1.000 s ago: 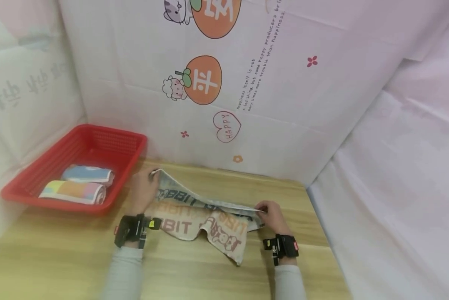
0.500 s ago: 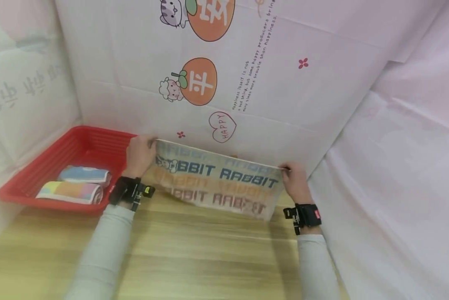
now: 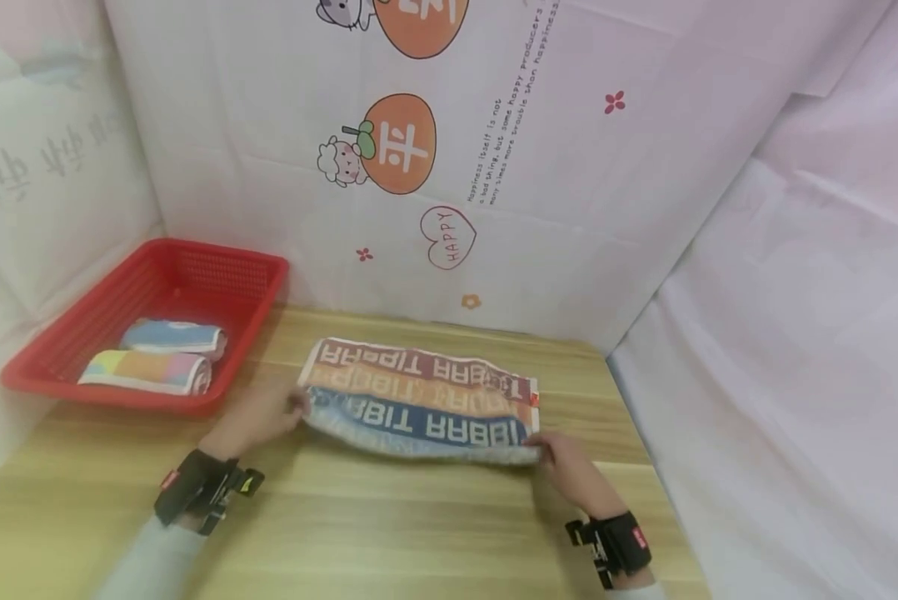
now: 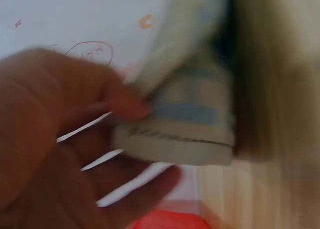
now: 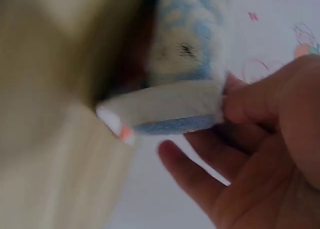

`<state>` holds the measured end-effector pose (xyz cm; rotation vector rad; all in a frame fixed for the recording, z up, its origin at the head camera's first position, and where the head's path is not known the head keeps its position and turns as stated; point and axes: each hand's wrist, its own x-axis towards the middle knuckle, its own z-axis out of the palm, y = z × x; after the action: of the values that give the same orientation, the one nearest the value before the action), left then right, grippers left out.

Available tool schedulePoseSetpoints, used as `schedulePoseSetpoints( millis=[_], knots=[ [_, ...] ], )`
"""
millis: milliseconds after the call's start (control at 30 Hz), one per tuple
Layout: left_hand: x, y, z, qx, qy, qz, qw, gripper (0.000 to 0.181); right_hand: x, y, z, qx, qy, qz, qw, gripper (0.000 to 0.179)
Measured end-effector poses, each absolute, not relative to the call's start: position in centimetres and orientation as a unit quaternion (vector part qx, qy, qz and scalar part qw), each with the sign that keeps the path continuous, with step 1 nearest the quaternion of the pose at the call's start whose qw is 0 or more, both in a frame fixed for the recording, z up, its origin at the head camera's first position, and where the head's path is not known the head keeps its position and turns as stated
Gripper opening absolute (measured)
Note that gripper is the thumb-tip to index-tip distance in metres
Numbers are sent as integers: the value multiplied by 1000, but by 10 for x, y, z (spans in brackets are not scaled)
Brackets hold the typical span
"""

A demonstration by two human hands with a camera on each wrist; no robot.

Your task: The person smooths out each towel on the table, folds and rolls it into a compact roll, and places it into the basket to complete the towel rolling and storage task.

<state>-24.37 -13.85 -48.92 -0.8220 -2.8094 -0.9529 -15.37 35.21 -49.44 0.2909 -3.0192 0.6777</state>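
A towel point(image 3: 419, 392) with maroon, orange and blue bands and "RABBIT" lettering lies spread over the wooden table, its near edge lifted a little. My left hand point(image 3: 272, 412) pinches the near left corner between thumb and fingers; the left wrist view shows the stitched hem point(image 4: 175, 144) in that pinch, blurred. At the near right corner, my right hand point(image 3: 572, 471) pinches the same edge. In the right wrist view the towel's pale blue border point(image 5: 185, 39) hangs from the thumb and forefinger, the other fingers spread below.
At the left stands a red plastic basket point(image 3: 257, 312) holding a rolled blue towel point(image 3: 172, 337) and a rolled multicoloured towel point(image 3: 145, 371). A printed white cloth wall point(image 3: 539, 267) rises behind the wooden table point(image 3: 419, 533), with white cloth at both sides.
Both hands first raised the towel upright toward the back wall, stretching it out. Since then they have come down and toward me, laying its far part on the table with the lettering upside down.
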Motion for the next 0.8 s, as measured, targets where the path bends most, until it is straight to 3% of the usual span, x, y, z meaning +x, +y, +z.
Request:
schedulePoseSetpoints(
  millis=[133, 200, 367, 500, 633, 800],
  knots=[
    [-235, -143, -498, -285, -909, -297, -69, 18, -148, 351, -507, 109, -962, 241, -72, 21],
    [-236, -140, -494, -263, -911, -304, -95, 26, -152, 353, -508, 105, -963, 239, -64, 22],
    [-269, -117, -492, -264, -911, -314, -38, 42, -177, 358, -510, 94, -970, 222, 13, 31],
    [-313, -96, -500, -287, -909, -302, 19, 44, -208, 359, -519, 130, -965, 227, 30, 45],
    [-344, -86, -516, -260, -923, -284, -6, 38, -231, 360, -533, 129, -965, 226, 18, 54],
    [-357, -85, -533, -246, -938, -241, -31, 30, -241, 361, -542, 105, -974, 197, -25, 63]
  ],
)
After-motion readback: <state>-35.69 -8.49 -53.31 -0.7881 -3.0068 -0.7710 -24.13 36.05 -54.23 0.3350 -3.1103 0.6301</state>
